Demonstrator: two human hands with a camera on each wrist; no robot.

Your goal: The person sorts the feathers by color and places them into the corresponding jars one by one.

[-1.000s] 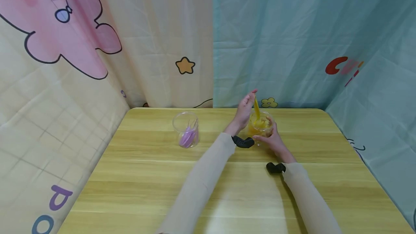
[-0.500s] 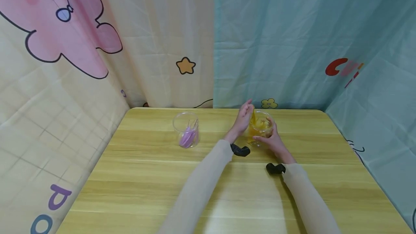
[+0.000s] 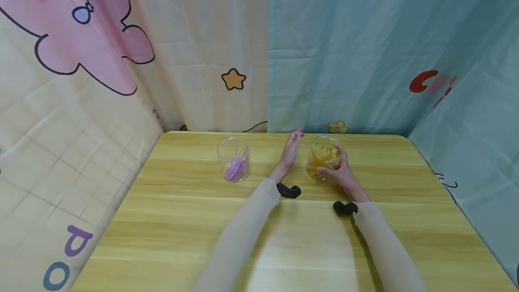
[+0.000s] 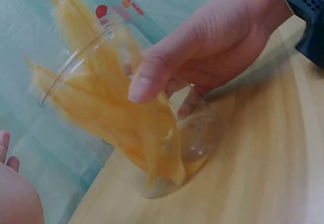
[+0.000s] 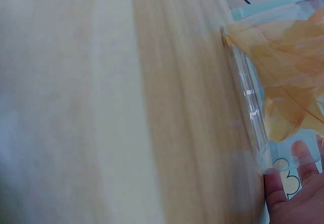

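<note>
A clear cup [image 3: 324,141] stands on the table at the right, with several yellow-orange feathers [image 4: 106,95] in it. My right hand [image 3: 342,172] grips this cup from its right side, the thumb across the near wall and fingers curled round the far side. Just left of the cup, apart from it, my left hand [image 3: 289,150] is raised with straight fingers and holds nothing. In the left wrist view only part of the left hand [image 4: 17,191] shows at the lower left edge. Further left stands a second clear cup [image 3: 233,141], holding purple pieces [image 3: 235,169] with thin stems.
The wooden table [image 3: 259,238] ends at a back edge close behind both cups. Printed curtains [image 3: 202,48] hang behind it and along both sides. A black camera mount [image 3: 289,190] is on the left wrist, another mount [image 3: 345,208] on the right.
My left hand lowered a yellow feather into the right cup, let it go and moved left, away from the cup. The right hand keeps its grip. The head view shifted slightly.
</note>
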